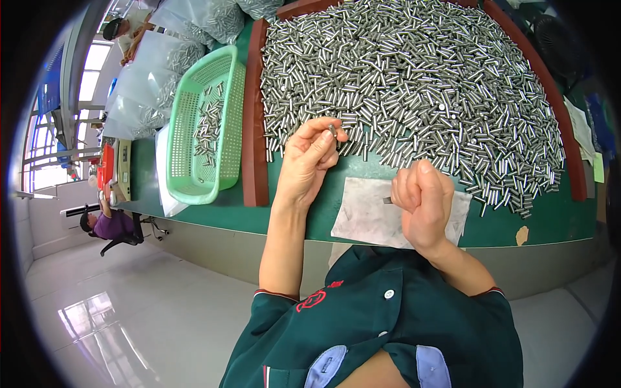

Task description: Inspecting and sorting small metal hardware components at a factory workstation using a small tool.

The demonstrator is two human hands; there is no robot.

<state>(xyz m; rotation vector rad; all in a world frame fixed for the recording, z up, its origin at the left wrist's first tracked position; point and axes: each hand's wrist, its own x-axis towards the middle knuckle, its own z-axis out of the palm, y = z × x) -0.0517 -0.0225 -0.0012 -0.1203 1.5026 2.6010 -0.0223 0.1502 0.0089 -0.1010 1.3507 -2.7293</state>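
My left hand [306, 157] is raised at the near edge of a wide spread of metal pins [401, 77]. Its thumb and fingertips pinch one small metal pin [332, 130]. My right hand [424, 200] is closed in a loose fist above a smudged white cloth [359, 210]. The end of another short metal pin [387, 200] sticks out of that fist on its left side; whatever else the palm may hold is hidden.
Red-brown rails [256, 123] border the pins on the green table [310, 223]. A light green basket [226, 152] with some pins stands to the left, near clear bags [152, 77] of pins. At far left a person in purple [116, 225] sits; another person [126, 32] is behind the bags.
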